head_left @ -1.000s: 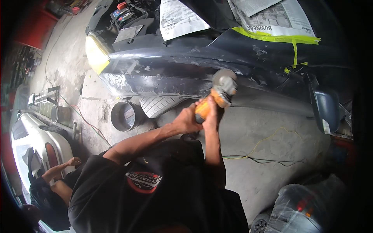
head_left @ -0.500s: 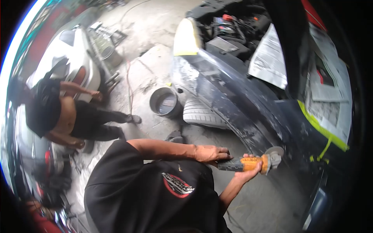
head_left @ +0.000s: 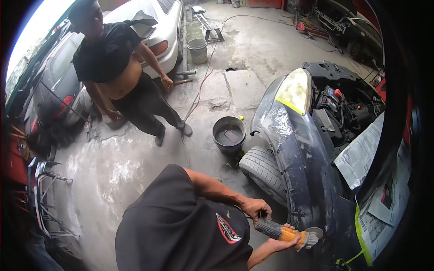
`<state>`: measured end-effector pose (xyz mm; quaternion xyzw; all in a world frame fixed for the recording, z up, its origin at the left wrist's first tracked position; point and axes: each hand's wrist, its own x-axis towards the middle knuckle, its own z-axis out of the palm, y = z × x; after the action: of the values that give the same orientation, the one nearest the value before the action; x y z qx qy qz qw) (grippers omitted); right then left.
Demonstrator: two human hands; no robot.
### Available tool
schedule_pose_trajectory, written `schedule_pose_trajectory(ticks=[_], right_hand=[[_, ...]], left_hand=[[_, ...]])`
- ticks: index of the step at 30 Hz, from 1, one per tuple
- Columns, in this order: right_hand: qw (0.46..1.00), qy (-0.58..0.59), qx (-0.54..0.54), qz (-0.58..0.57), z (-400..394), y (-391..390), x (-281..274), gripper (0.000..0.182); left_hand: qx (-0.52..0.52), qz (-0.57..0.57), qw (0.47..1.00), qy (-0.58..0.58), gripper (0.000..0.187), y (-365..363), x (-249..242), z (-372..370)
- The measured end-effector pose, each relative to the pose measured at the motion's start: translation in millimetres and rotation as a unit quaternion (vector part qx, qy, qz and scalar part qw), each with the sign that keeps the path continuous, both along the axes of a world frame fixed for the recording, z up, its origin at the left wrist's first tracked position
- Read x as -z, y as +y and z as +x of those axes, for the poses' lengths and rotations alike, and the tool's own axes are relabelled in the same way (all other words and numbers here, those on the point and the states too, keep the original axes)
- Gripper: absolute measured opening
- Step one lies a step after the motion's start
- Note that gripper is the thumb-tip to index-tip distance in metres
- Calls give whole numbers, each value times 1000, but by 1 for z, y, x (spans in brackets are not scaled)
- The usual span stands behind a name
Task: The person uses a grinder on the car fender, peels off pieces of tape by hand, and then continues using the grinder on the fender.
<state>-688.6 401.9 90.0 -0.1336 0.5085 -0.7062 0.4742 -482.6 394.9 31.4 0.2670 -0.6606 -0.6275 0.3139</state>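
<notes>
An angle grinder (head_left: 270, 228) with a dark rear body and an orange front lies across in front of my chest. My left hand (head_left: 256, 208) is closed at its rear end, fingers curled. From below, my right hand (head_left: 281, 244) wraps the orange part near the metal head. The round disc (head_left: 314, 233) at the grinder's front overlaps the lower edge of a dark car fender (head_left: 300, 169) in this view. Scuffed, pale sanded patches mark that fender. Beside it is a turned wheel (head_left: 263, 168), with a headlight (head_left: 294, 91) edged in yellow tape farther up.
A black bucket (head_left: 228, 134) stands by the wheel. Another person (head_left: 115, 67) stands at left, near a white car (head_left: 156, 38). A hose (head_left: 199, 92) runs over the floor. Newspaper sheets (head_left: 361, 153) cover parts of the car. A metal frame (head_left: 43, 198) lies at lower left.
My view has swung up and left, so the car sits farther right and more floor shows. My left hand's fingers are more curled at the grinder's rear; my right hand keeps its grip.
</notes>
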Motion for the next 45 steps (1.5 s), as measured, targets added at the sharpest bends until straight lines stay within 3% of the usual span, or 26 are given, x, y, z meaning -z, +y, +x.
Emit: schedule_pose_trajectory(ticks=[5,8,12,15,18,21,27,30,33,36,37,38,39,41,45], right_hand=[[999,45,29,8,24,7,-18,49],[996,60,64,11,29,6,-17,52],[994,62,89,16,42,9,-18,54],[995,55,84,9,43,6,-7,54],[994,57,88,13,55,4,-9,54],[991,83,106,14,76,5,-20,54],[992,85,91,0,77,0,-14,50],[992,84,90,-9,77,-2,-17,49],[991,70,117,6,79,-6,-20,47],[996,3,90,-5,71,-1,-14,42],[997,32,73,-6,68,2,-12,42],[991,51,124,5,85,4,-25,44],[993,26,111,10,86,8,-28,46],[994,-21,110,18,78,13,-15,49],[990,-9,136,24,92,25,-27,52]], left_hand=[[-37,-24,999,-28,62,10,-14,16],[-149,-42,976,-150,48,17,-22,34],[-74,215,972,-65,29,22,-22,38],[-50,418,906,49,20,21,-17,43],[-74,405,911,0,20,24,-27,51],[-82,440,894,38,21,24,-12,50],[-100,359,927,33,22,26,-16,61],[-95,283,954,8,19,27,-36,73],[-63,197,976,62,14,27,-35,85],[-73,139,987,-31,9,27,-54,103],[-160,-5,986,-42,11,28,-21,88],[-153,68,986,14,21,25,-16,87],[-151,109,978,-92,31,21,-39,96],[-186,37,978,-90,40,21,-35,99],[-50,175,983,-12,41,21,-30,101]])
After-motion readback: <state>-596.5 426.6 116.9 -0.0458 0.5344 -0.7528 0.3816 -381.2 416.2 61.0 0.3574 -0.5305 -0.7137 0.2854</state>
